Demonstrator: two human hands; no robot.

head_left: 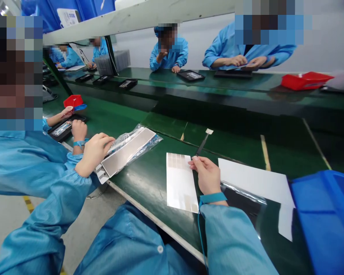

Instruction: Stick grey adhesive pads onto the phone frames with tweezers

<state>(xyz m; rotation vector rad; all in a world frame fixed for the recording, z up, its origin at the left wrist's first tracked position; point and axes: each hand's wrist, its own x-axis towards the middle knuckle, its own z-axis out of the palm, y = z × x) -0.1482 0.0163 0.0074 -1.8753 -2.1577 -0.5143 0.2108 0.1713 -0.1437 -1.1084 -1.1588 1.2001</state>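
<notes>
My left hand (95,152) is at the near-left side of a clear plastic bag (133,154), its curled fingertips pinched at the bag's edge. Inside the bag lies a long, flat, beige-silver piece (129,151); a white end with dark marks sticks out toward the table edge. Between the thumb and fingers of my right hand (208,173) is a slim black tool that looks like tweezers (201,146), pointing away from me. A small white square (209,131) sits at its tip. Under these fingers lies a white sheet (180,187) with rows of pale brown patches.
Right of my hand are a white sheet (253,179), a dark glossy sheet (240,202) and a blue bin (323,217). A co-worker at my left handles a black tray (63,128) beside a red bin (73,101). More people sit across the green table (137,179).
</notes>
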